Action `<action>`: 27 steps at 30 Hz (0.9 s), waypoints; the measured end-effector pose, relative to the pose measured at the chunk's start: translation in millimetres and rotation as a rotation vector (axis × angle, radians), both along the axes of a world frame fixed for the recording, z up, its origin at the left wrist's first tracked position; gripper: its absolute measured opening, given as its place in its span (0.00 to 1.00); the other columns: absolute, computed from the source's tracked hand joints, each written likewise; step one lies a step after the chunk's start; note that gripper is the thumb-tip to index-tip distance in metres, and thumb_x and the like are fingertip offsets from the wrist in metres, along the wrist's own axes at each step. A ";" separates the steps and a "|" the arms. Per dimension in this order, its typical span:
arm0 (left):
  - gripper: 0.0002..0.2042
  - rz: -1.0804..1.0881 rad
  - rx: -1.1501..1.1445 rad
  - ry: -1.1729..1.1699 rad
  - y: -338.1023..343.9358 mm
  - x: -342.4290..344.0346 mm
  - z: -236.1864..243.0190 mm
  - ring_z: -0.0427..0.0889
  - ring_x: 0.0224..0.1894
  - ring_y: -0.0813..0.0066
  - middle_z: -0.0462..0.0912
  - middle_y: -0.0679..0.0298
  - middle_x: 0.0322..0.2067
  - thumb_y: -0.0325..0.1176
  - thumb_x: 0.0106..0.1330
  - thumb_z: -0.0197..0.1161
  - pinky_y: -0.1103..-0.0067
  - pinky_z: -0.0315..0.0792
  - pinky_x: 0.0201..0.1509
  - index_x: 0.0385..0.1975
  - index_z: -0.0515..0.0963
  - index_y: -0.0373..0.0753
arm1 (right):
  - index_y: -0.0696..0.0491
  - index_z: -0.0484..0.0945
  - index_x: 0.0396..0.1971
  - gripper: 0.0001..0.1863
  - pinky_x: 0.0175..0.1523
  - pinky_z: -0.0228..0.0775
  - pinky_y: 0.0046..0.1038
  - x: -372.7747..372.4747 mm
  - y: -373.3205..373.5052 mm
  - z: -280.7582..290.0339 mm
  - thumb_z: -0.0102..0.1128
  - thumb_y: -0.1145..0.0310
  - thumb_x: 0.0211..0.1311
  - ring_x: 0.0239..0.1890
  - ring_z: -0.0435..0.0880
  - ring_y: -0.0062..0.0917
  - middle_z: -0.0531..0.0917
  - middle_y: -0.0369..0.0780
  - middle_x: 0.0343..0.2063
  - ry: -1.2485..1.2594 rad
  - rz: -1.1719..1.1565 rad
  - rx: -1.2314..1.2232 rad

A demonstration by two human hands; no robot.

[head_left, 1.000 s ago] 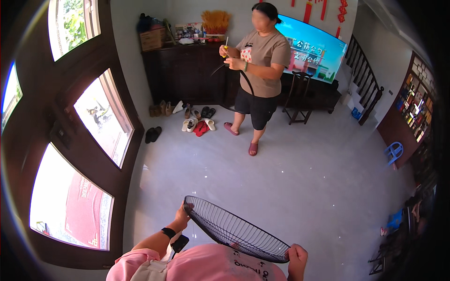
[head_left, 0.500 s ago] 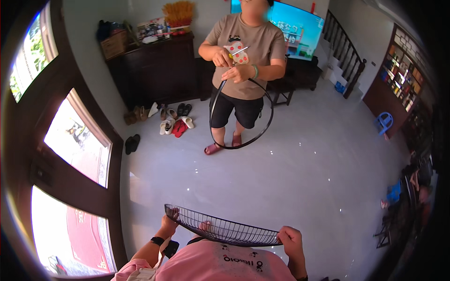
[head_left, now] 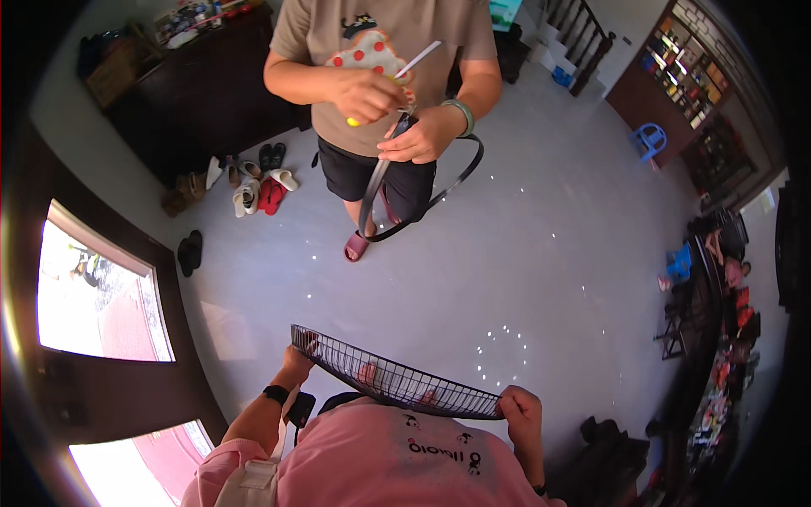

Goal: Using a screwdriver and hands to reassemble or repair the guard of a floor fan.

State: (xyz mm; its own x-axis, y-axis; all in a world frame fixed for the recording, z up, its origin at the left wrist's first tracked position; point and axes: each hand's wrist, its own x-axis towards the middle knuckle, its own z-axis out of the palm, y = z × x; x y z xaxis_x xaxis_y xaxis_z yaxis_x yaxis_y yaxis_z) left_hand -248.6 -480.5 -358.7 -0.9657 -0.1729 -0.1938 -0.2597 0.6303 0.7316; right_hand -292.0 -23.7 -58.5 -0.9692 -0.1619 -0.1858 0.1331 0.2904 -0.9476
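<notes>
Head view, looking down: a black, round, shallow wire grille (head_left: 395,382) hangs just in front of the pink shirt (head_left: 384,448), above the shiny grey floor (head_left: 541,296). It looks light to me, because it is mostly thin wires with gaps between them. I think it is quite stiff, but a thin wire could bend if it got squeezed hard. The smooth wires might slide a bit in damp fingers. The best place to hold it should be the thick outer rim, on two far-apart sides, so that it does not tip.

The left hand (head_left: 296,363) holds the rim at the grille's left end, with some fingers showing through the wires. The right hand (head_left: 520,404) is curled up tight on the rim at the other end. So the grille sits between the two hands and slopes lower toward the right one.

Farther off, well apart from the grille, a co-worker faces this way. One of the co-worker's hands (head_left: 369,95) grips a screwdriver with a yellow handle and silver shaft (head_left: 418,60). The other holds a thin black hoop (head_left: 372,196).
</notes>
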 end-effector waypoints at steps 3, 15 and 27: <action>0.13 0.217 0.621 -0.028 -12.4 -10.8 -34.1 0.75 0.47 0.71 0.77 0.67 0.49 0.29 0.69 0.50 0.70 0.72 0.45 0.51 0.74 0.42 | 0.59 0.73 0.20 0.13 0.28 0.62 0.23 4.1 -3.4 2.3 0.55 0.67 0.61 0.22 0.72 0.19 0.74 0.36 0.17 -0.004 -0.033 0.007; 0.13 0.256 0.671 -0.096 -6.7 -57.5 -29.9 0.75 0.45 0.73 0.77 0.66 0.46 0.36 0.75 0.45 0.72 0.72 0.45 0.49 0.75 0.41 | 0.58 0.73 0.20 0.21 0.29 0.62 0.22 18.7 -2.9 -8.0 0.57 0.56 0.65 0.22 0.72 0.18 0.74 0.35 0.17 0.037 -0.135 -0.028; 0.12 0.379 0.980 -0.120 20.2 -66.2 -7.4 0.76 0.43 0.74 0.78 0.66 0.44 0.34 0.73 0.49 0.73 0.73 0.44 0.48 0.76 0.38 | 0.58 0.71 0.21 0.16 0.31 0.61 0.20 19.3 2.2 -1.6 0.56 0.63 0.65 0.24 0.69 0.15 0.72 0.32 0.19 0.049 -0.131 -0.034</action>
